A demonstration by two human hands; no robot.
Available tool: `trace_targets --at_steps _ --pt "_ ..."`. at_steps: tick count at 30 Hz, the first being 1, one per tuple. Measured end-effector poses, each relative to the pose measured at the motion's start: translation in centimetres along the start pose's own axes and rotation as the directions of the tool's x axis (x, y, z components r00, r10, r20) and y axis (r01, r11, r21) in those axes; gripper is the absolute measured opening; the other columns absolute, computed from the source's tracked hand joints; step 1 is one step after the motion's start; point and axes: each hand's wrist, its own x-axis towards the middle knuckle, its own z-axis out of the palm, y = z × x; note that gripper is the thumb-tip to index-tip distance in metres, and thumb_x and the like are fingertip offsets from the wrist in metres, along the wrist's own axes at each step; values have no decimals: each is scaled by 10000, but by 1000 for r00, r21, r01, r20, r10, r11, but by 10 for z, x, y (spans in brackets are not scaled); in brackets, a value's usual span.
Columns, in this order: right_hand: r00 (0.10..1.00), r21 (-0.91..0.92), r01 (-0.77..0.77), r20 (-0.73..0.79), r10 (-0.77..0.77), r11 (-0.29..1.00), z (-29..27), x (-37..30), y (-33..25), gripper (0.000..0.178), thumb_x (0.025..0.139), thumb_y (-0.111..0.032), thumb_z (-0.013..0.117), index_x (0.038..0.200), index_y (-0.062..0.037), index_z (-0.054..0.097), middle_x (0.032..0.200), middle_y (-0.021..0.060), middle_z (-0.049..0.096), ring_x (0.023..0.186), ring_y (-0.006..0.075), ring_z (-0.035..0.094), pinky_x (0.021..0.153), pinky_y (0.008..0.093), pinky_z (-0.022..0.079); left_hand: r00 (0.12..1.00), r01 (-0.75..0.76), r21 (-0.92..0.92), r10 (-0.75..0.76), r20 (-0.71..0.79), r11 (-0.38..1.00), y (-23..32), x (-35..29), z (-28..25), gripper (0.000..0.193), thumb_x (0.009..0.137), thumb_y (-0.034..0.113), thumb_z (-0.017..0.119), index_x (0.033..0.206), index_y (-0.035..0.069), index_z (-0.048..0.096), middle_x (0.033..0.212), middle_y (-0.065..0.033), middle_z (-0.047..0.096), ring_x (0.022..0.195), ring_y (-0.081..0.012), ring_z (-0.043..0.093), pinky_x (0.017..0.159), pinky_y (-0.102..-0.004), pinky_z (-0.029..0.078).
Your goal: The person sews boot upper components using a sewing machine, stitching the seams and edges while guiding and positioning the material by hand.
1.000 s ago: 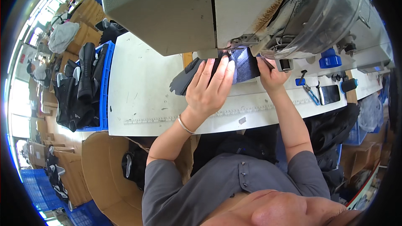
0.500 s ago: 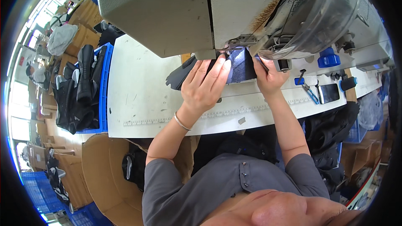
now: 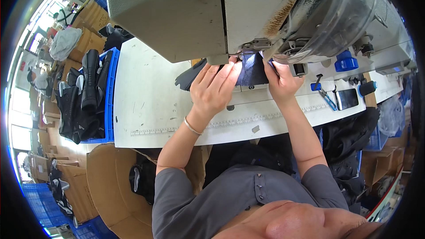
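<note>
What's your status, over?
Left hand laid on dark cloth. Right hand at its right edge. Cloth under sewing machine. Phone lies apart, right.

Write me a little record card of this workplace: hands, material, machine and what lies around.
Left hand: stretched out over the dark fabric
Right hand: at the fabric's right edge; how firmly it grips is hidden
Machine: pale sewing machine, its head above the fabric
Worktop: white table with a ruler scale along the near side
Table's right: phone beside blue snips
Table's left: blue crate holding black items
Person's left: open cardboard box
</note>
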Motion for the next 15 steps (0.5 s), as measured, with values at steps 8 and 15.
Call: trace_targets --at_steps 8,15 --pt "998 38 -66 15 66 997 7 -12 8 224 788 -189 758 873 -5 661 810 123 677 787 350 665 766 397 538 996 70 -60 -67 53 996 -8 -6 6 139 764 46 679 902 65 687 812 -21 633 759 -196 639 759 -327 564" --pt "888 331 -455 104 448 826 14 -8 6 235 914 -236 691 882 -5 713 747 70 704 641 99 598 611 267 489 990 128 -149 -118 76 981 -6 -12 -2 159 799 129 654 956 121 681 934 -13 682 953 -217 635 955 -404 483"
